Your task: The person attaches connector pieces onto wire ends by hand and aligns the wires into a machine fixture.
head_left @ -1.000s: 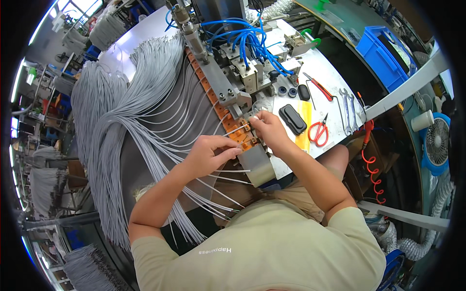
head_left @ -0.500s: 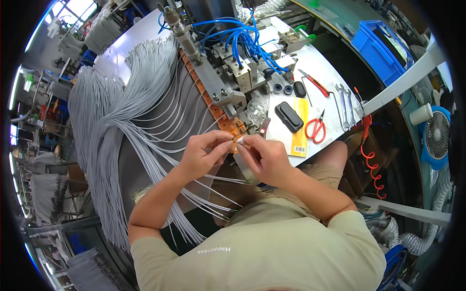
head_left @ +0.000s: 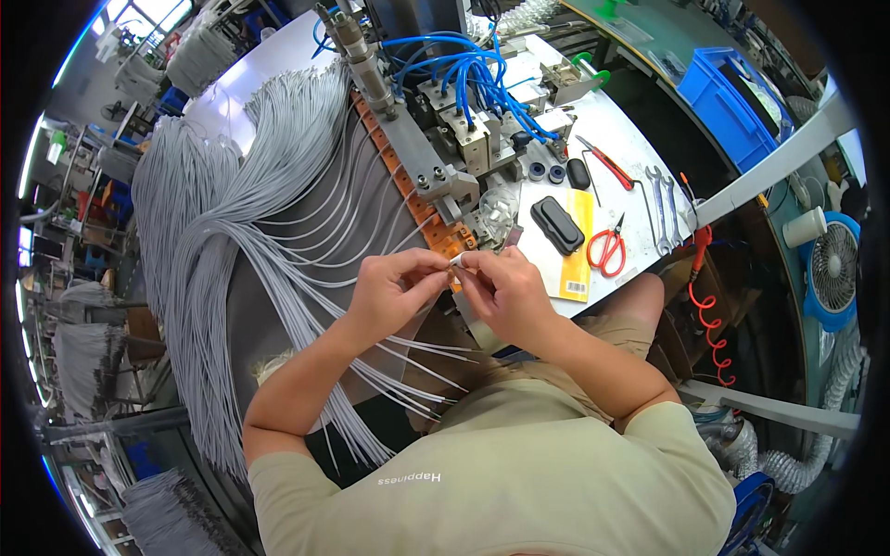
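A grey cable end (head_left: 456,263) is pinched between the left hand (head_left: 394,292) and right hand (head_left: 501,292), just beside the orange fixture strip (head_left: 436,222), above the surface (head_left: 640,162).

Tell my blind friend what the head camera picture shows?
Two hands, left hand and right hand, pinch a small white piece together above grey cables. Red scissors lie on the workbench nearby.

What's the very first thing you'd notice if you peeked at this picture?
A huge fan of grey cables spills across the bench on the left. In the middle, the left hand and right hand pinch one small cable end between their fingers. Behind them, bright blue tubes loop over a metal machine, and red scissors lie to the right.
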Demonstrator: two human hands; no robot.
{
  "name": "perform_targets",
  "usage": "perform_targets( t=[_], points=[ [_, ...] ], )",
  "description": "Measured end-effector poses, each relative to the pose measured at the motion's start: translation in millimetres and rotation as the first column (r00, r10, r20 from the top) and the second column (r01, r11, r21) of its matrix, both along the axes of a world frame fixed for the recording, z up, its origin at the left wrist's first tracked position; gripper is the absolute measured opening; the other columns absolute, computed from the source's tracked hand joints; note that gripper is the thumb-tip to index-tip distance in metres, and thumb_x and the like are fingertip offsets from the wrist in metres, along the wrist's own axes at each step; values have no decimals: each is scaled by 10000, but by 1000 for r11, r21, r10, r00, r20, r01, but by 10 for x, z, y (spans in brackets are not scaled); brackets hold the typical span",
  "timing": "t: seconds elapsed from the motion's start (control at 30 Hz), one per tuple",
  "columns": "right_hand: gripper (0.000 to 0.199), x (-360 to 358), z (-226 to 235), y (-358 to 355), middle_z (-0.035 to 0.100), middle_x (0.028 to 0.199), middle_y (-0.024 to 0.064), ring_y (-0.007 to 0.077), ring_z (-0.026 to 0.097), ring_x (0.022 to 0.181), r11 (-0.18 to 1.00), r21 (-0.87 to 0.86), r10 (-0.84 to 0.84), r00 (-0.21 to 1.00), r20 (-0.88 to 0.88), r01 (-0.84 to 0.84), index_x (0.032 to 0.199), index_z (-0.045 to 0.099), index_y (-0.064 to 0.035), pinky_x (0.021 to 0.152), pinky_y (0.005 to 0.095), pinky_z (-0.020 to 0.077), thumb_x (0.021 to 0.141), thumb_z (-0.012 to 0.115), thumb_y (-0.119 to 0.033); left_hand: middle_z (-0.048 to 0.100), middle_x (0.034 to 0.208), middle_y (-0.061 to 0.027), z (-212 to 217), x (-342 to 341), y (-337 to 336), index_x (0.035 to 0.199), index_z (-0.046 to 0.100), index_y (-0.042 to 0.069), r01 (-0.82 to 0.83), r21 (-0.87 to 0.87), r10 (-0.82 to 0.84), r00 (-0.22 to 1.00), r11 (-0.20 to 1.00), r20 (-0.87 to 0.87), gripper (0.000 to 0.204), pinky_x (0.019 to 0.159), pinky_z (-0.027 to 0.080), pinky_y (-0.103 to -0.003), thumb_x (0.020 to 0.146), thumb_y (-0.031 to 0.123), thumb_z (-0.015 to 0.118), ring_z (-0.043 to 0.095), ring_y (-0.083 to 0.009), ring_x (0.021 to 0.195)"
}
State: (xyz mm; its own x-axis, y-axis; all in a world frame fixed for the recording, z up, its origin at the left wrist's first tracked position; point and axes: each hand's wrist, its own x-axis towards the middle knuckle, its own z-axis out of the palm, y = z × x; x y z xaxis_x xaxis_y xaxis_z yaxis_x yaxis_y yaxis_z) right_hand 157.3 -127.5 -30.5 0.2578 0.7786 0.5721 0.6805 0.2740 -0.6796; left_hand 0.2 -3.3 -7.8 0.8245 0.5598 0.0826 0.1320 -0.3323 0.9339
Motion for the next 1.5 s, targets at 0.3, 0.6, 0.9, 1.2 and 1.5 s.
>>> perform_targets(
  t=[0.3,0.6,0.9,1.2,1.5],
  points=[
    [147,127,80,0,614,661,70,222,564,589,974,-157,135,977,-163,-161,943,631,-44,631,323,410,832,727,-41,705,833,-55,67,-20,-30,1007,685,-34,113,210,-105,993,971,-51,114,666,535,-224,915,18,642,655,-89,719],
    [150,196,4,64,620,748,71,241,579,668,974,-11,225,974,-24,-225,934,611,-39,667,342,428,858,726,-98,677,810,-51,26,-20,-2,958,660,-30,138,-82,-138,990,987,7,81,644,534,-238,932,32,616,646,-102,697],
    [174,455,-255,319,547,671,26,112,476,576,939,-340,-175,925,-336,54,860,571,-55,556,268,365,931,681,-169,656,745,-75,14,0,48,935,699,43,123,545,-127,991,830,-30,101,562,496,-291,845,81,722,630,-206,608],
    [200,445,-455,384,494,678,-71,24,399,574,947,-244,-19,724,-689,-207,876,556,-58,505,214,299,953,664,-208,676,765,-60,120,-53,-111,865,731,71,710,373,-624,703,597,-340,124,552,471,-323,781,128,803,588,-247,604],
    [171,425,-380,393,512,670,-41,37,443,575,872,-409,-204,559,-803,-269,903,561,-58,502,212,331,954,650,-193,710,825,-61,24,9,48,982,733,34,332,103,-320,940,938,-120,136,618,501,-261,859,92,743,643,-128,678]
  ],
)
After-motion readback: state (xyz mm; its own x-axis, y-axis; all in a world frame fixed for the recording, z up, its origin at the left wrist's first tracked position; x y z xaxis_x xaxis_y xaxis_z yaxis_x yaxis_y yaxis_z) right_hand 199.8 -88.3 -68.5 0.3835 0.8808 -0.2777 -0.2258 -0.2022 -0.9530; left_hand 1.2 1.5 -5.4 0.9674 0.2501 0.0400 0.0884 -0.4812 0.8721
